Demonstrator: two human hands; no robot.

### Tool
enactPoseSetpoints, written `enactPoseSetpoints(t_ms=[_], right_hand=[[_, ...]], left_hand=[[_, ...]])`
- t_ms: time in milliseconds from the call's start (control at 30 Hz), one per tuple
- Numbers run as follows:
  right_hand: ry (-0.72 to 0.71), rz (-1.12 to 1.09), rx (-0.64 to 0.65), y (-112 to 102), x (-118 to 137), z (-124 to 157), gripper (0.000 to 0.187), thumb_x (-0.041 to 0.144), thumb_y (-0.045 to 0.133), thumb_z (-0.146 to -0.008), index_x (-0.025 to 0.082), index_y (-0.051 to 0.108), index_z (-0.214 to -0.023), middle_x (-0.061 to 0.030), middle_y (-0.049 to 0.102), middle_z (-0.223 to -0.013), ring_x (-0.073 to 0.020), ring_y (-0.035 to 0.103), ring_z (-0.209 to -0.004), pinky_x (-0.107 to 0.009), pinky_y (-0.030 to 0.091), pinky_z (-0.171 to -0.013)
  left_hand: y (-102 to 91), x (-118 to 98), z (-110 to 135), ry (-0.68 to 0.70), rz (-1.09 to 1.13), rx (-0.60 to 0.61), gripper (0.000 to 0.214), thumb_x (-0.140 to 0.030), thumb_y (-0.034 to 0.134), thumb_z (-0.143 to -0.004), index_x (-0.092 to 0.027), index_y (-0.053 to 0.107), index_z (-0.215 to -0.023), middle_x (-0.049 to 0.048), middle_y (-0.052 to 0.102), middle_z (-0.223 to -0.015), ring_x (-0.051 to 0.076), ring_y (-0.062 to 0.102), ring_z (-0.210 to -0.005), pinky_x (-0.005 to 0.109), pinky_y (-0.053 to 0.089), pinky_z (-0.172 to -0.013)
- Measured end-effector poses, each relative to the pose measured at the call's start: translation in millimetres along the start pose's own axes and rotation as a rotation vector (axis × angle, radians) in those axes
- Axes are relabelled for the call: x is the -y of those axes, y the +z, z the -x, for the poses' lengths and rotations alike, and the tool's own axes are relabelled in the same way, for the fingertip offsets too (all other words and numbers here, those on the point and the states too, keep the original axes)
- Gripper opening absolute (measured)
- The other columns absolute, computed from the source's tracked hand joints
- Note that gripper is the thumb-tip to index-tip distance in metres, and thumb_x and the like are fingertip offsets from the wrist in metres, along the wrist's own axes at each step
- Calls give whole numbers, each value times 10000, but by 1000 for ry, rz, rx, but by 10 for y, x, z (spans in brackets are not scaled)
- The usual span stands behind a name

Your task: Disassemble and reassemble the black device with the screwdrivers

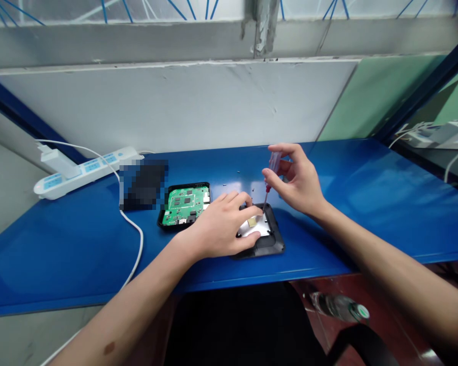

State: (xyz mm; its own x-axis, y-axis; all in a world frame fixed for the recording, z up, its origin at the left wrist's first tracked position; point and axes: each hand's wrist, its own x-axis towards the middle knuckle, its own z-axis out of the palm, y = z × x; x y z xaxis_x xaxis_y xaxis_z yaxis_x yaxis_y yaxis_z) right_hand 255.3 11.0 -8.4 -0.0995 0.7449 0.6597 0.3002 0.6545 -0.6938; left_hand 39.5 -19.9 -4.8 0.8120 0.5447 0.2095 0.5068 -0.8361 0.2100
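A screwdriver [274, 165] with a clear handle and a red collar is gripped in my right hand [295, 178], thumb and fingers closed round it. It stands nearly upright, its tip at the far corner of a silvery metal plate [265, 230]. This plate lies in a black plastic cover [277, 244] and carries a small tan pad [251, 222]. My left hand [225, 223] rests over the cover's left part, thumb and fingers spread across the plate and touching it. Left of that hand sits a black case half [162, 223] holding a green circuit board [183, 203].
Several small dark screws [253, 190] lie on the blue table [347, 178] behind the cover. At the left are a white power strip [95, 165] with a plugged-in adapter, a white cable [141, 239] and a blurred-out dark object [145, 183]. A bottle [339, 306] lies below the table.
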Motion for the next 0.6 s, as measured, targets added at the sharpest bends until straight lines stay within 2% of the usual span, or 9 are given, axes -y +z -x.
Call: enactPoseSetpoints(t_ms=[167,467,600], right_hand=[[-25,-16,7,5,-9,3,364,254,691,-894,278,543,-1226,-11,554,-935,-135,617,-658,-331,609,-606],[-108,-22,66,-7,39,41,445,209,693,-892,279,553,-1308,-37,594,-1126,-128,660,-766,-303,626,-694],[-130,-27,88,-18,101,57,423,181,633,-925,275,550,-1329,-34,642,-1136,-125,702,-767,-296,632,-711]], left_hand=[[-6,-7,-3,-3,-2,7,332,-419,592,-937,-195,630,-1179,101,593,-1188,284,555,-1054,439,450,-961],[-15,-4,-5,-24,8,23,294,-423,606,-928,-184,600,-1099,105,591,-1175,290,551,-1077,445,453,-972],[-19,2,3,-35,15,31,414,-534,645,-898,-176,594,-1099,120,576,-1218,301,553,-1100,454,445,-1006]])
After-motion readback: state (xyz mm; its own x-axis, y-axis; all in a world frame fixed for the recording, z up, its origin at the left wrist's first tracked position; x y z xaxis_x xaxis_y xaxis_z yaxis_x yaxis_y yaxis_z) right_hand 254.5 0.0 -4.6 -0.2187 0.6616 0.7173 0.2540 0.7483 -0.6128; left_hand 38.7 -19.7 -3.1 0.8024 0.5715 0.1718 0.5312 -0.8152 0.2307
